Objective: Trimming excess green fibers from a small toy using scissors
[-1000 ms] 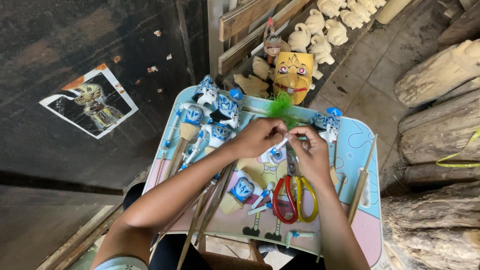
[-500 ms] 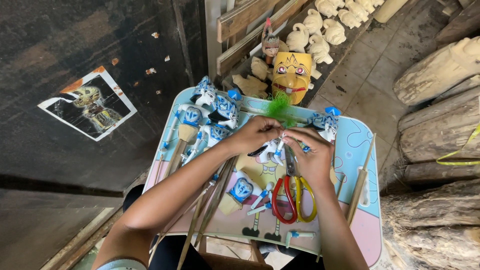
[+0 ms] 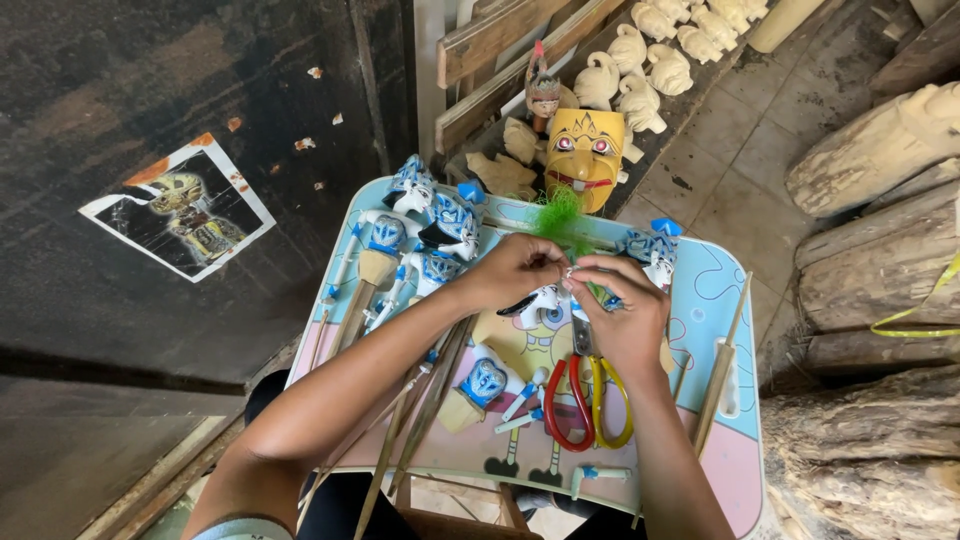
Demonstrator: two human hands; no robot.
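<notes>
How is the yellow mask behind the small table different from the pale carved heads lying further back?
The yellow mask is painted, with pink eyes and a red mouth; the pale carved heads are bare and unpainted. The mask is single and clearly larger in view; the heads are several, small, lying in rows. The mask faces the camera; the heads lie on their sides. Both appear to be carved pieces.

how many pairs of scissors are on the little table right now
1. A single pair of scissors, with one red and one yellow handle loop, lies on the table just below the right hand. Others could be hidden under the arms.
</notes>
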